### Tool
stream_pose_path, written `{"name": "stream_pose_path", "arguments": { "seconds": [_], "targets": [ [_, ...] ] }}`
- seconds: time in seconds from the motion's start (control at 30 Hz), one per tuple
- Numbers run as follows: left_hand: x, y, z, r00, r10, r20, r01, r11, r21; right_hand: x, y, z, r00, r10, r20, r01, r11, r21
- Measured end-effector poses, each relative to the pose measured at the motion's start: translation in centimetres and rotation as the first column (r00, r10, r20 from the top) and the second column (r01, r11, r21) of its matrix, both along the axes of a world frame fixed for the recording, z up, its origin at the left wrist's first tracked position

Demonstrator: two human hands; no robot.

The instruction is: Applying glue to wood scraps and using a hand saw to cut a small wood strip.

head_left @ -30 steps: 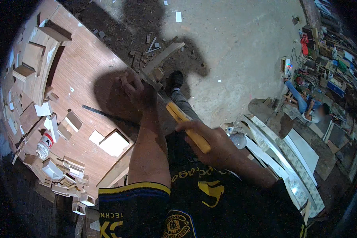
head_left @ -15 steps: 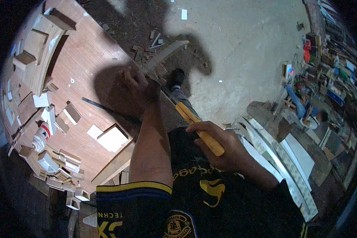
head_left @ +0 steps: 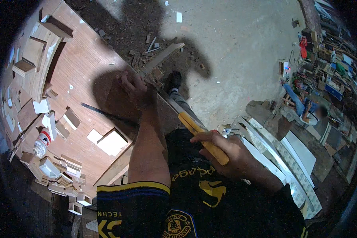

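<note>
My right hand (head_left: pixel 226 152) is wrapped round the yellow handle of a saw (head_left: pixel 192 123), whose narrow metal blade runs up and left toward the table edge. There my left hand (head_left: pixel 138 93) bears down on a pale wooden strip (head_left: pixel 162 59) that juts out past the edge over the floor. Its fingers are bent and in deep shadow. Where the blade meets the wood is partly hidden by this hand. On the tabletop beside my left forearm lies a thin dark bar (head_left: pixel 103 112).
Cut wood blocks (head_left: pixel 69 119), a white bottle with a red label (head_left: pixel 41 142) and small box frames (head_left: pixel 49 166) crowd the left of the wooden table (head_left: pixel 83 59). Offcuts (head_left: pixel 150 45) litter the floor. Long panels (head_left: pixel 281 158) lie at right, where another person (head_left: pixel 305 111) sits.
My right hand has drawn the saw back a little, down and to the right. My left hand stays at the table edge on the strip. The view has shifted slightly.
</note>
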State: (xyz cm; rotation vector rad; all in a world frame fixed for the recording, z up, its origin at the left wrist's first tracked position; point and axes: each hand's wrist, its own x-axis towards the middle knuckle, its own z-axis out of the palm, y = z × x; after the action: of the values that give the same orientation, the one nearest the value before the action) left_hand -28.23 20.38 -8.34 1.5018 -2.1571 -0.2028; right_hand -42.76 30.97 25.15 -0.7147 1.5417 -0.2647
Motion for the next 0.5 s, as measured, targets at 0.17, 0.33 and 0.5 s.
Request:
{"name": "stream_pose_path", "arguments": {
  "seconds": [0.17, 0.33, 0.5],
  "targets": [
    [-1.9, -0.4, 2.2, 1.0, 0.024, -0.011, -0.024, 0.999, 0.029, 0.6, 0.1, -0.5, 0.994, -0.103, -0.03, 0.097, 0.982, -0.162],
    [-0.7, -0.2, 2.4, 1.0, 0.007, 0.004, -0.007, 0.999, 0.039, -0.2, 5.2, -2.8, 0.987, -0.089, -0.132, 0.076, 0.992, -0.098],
    [0.3, -0.1, -0.4, 0.998, 0.005, 0.069, -0.009, 0.997, 0.071, 1.2, 16.9, -10.3, 0.95, -0.221, -0.221, 0.156, 0.948, -0.278]
  ]
}}
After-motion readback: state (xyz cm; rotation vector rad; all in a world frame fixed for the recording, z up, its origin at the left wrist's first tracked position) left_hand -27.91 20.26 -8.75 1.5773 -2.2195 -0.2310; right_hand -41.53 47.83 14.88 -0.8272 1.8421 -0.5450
